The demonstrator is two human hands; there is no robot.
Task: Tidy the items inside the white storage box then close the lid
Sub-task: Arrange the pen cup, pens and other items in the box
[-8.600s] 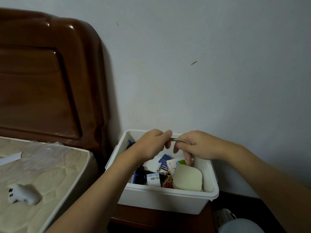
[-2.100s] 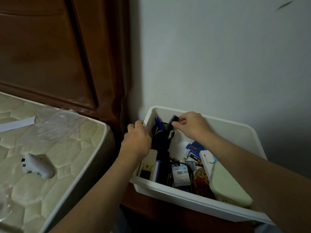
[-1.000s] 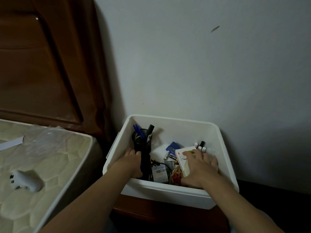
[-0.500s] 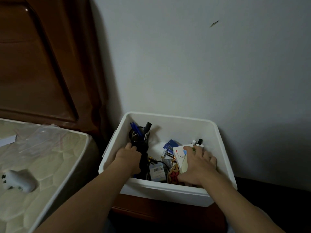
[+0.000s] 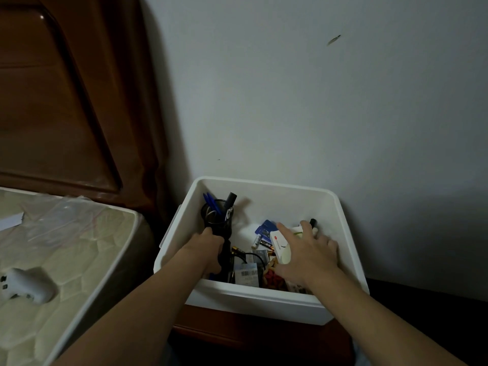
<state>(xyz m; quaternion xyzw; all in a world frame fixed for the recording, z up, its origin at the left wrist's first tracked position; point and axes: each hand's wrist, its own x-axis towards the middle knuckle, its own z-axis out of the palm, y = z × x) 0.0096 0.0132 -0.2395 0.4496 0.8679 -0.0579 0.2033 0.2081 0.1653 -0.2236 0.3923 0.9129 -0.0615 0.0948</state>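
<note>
The person is midway through tidying the white storage box, which is sitting open against the wall, the left hand gripping the black pen holder while the right hand, fingers spread, is pressing down a white carton; next comes settling the loose bits, then finding the unseen lid.

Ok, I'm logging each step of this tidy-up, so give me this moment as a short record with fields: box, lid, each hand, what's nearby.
box: white storage box, open, on a wooden stand against the wall
lid: not in view
left hand: inside the box, by the black mesh pen holder with blue pens; grip not clear
right hand: fingers spread, resting on a white carton
loose contents: batteries, barcode-labelled packet
nearby: white game controller on the mattress
</note>
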